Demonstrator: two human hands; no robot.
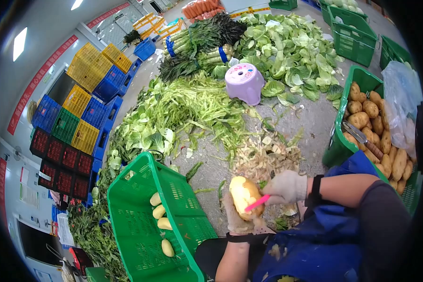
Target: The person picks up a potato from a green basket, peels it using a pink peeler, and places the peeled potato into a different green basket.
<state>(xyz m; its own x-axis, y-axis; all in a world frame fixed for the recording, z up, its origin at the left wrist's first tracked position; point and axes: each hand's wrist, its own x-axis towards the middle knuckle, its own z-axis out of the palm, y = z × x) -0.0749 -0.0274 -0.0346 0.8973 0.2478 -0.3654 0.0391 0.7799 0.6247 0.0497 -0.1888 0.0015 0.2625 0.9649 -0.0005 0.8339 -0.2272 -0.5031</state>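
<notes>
Grips a partly peeled potato (240,193) above the floor (311,134) in the gloved left hand (236,222), curled around its underside. Holds a pink peeler (257,203) pinched in the gloved right hand (288,187), head at the pale flesh; cannot tell whether touching or just over it. Has four peeled potatoes (159,211) in the left green crate (185,202), and heaped unpeeled potatoes (370,109) in the right green crate (335,141), with a brown-handled knife (362,137) on top. Faces peelings (268,157) on the floor, with a purple stool (244,84) beyond, beside loose cabbage leaves (291,51).
</notes>
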